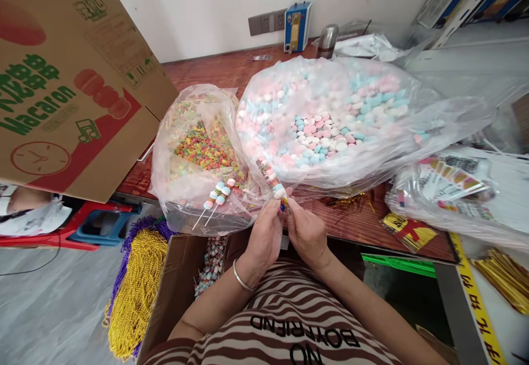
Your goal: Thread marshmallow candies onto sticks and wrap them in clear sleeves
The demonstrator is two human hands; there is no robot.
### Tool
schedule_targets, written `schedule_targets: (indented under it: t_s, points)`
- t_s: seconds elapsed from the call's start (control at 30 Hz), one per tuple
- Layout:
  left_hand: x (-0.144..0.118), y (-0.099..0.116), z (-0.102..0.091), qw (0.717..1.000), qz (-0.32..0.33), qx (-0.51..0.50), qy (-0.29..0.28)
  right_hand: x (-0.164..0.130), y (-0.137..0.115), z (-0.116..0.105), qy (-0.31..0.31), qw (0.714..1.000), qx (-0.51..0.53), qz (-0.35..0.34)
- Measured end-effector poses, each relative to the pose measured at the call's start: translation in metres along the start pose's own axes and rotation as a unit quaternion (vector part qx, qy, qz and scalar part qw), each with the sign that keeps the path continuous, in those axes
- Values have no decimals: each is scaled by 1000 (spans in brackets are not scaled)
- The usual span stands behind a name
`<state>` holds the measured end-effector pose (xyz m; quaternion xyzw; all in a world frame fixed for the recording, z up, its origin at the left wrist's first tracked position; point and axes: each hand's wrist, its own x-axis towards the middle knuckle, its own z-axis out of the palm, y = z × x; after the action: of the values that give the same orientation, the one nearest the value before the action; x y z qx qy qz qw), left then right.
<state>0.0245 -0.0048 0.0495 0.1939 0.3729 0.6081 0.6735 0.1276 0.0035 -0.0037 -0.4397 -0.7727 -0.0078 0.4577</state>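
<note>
My left hand (264, 237), with a bangle at its wrist, is closed round the lower end of a candy skewer (271, 177) in a clear printed wrapper. Its pink, white and blue candies point up and away from me. Beside it, my right hand (309, 234) pinches at the same lower end, where a small blue and gold bit shows; the fingertips partly hide it. Two unwrapped candy skewers (220, 194) lie on the near side of a clear bag (165, 161) of small coloured ring candies. Just beyond my hands spreads a large clear bag (264, 106) of pink, white and blue candies.
A tall cardboard carton (78, 128) stands at left. Under the table edge, an open box (161, 299) holds wrapped skewers, beside yellow bead strings (134, 299). Gold twist ties (409, 231) and printed wrappers (458, 177) lie at right. A blue device (297, 26) stands by the wall.
</note>
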Motion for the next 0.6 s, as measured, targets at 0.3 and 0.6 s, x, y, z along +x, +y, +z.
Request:
schedule_targets:
  t_s: [0.3,0.6]
  points:
    - [8,9,-23,992,0,127,0,10,-11,-11,-184,751,524,357]
    - [16,-10,-33,979,77,172,79,16,-18,-8,-121,835,408,350]
